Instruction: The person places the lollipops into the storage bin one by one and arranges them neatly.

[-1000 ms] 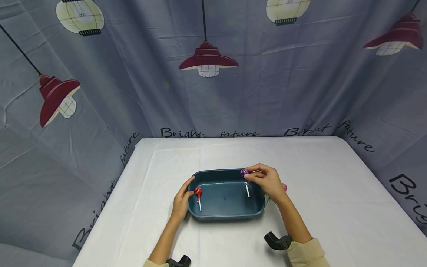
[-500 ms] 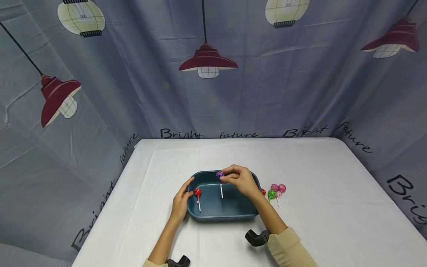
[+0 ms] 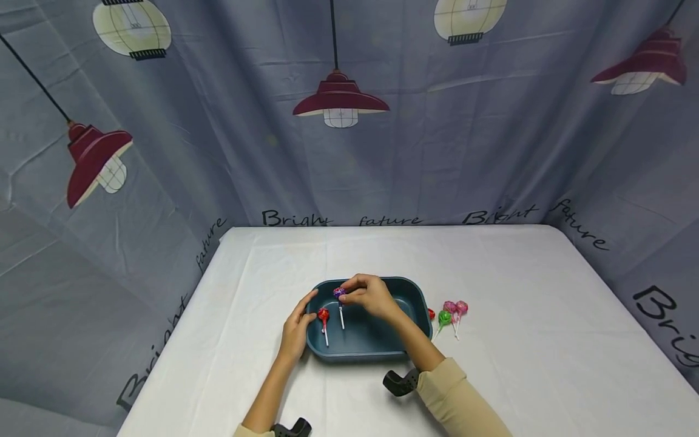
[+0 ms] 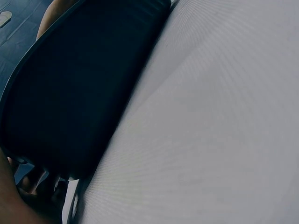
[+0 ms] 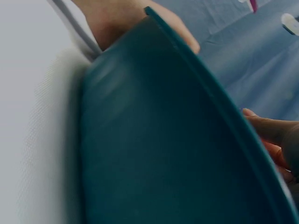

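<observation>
While a dark teal, round-cornered tray [image 3: 377, 337] is held at its left end by the left-hand grip [image 3: 297, 331], a purple-wrapped ball lollipop [image 3: 338, 292] is pinched, stick downward, in the right-hand grip [image 3: 373, 297] over the tray's left part, near a red-wrapped lollipop [image 3: 323, 315]. A green-wrapped lollipop [image 3: 445, 318] is seen on the white-clothed desk [image 3: 535, 291].

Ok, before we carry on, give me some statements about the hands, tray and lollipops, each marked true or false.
1. The right hand pinches a purple lollipop. True.
2. The left hand holds one end of the tray. True.
3. The tray is white. False: it is dark blue-green.
4. A red lollipop is in the tray. True.
5. No lollipops are outside the tray. False: two pink lollipops and a green lollipop lie on the table.
</observation>
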The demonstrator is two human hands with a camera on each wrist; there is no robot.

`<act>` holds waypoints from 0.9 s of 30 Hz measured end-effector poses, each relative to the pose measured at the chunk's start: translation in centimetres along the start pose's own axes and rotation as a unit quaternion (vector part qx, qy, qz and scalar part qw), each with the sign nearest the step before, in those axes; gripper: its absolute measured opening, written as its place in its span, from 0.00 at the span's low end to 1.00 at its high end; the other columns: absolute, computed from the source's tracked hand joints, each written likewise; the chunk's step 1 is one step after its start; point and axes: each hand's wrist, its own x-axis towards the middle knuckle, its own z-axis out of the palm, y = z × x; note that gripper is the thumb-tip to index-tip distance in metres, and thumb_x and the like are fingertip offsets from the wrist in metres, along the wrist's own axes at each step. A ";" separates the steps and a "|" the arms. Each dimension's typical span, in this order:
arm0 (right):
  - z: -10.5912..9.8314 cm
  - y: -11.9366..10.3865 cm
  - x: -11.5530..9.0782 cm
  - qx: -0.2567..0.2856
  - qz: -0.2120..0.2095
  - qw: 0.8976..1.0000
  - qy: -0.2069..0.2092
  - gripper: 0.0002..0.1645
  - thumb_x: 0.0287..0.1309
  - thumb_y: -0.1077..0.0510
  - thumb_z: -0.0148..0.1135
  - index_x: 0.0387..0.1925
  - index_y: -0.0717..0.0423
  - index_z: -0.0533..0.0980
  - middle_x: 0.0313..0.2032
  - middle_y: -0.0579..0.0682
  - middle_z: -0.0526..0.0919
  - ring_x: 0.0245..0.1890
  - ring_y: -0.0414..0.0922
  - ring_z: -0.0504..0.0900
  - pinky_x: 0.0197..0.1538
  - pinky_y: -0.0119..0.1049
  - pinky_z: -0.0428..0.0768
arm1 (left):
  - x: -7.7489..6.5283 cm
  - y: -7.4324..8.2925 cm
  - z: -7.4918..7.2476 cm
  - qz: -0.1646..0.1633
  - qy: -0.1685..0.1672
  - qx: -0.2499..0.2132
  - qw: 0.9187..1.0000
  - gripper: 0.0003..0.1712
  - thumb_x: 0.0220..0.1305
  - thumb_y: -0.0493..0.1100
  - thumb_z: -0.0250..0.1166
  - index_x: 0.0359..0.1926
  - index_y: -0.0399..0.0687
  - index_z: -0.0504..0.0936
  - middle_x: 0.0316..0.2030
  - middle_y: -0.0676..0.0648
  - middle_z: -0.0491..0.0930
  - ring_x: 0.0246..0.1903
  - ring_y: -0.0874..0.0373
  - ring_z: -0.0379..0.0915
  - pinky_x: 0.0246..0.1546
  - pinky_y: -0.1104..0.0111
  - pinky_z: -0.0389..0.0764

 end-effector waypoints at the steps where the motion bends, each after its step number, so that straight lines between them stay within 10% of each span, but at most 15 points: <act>1: 0.2 -0.3 -0.1 -0.007 0.000 1.000 -0.004 0.14 0.49 0.70 0.64 0.40 0.74 0.76 0.36 0.65 0.80 0.34 0.50 0.83 0.38 0.37 0.81 | 0.0 0.0 0.0 -0.001 0.000 0.001 1.000 0.27 0.61 0.32 0.51 0.61 0.53 0.72 0.62 0.49 0.67 0.64 0.54 0.56 0.63 0.55 0.53; 18: 1.3 2.4 1.2 -0.087 0.031 0.996 -0.002 0.12 0.45 0.65 0.69 0.34 0.66 0.79 0.31 0.53 0.83 0.28 0.41 0.83 0.33 0.34 0.80 | -0.1 -0.5 0.0 0.041 0.002 0.019 0.999 0.27 0.60 0.33 0.50 0.62 0.51 0.71 0.61 0.47 0.68 0.63 0.50 0.58 0.61 0.56 0.58; 27: 1.8 2.6 1.1 -0.174 0.042 0.984 -0.002 0.10 0.44 0.63 0.71 0.31 0.60 0.80 0.28 0.49 0.83 0.24 0.37 0.80 0.29 0.31 0.77 | -0.1 0.3 -0.2 -0.016 -0.010 -0.007 1.000 0.27 0.63 0.32 0.50 0.62 0.55 0.71 0.63 0.50 0.65 0.64 0.55 0.54 0.64 0.57 0.52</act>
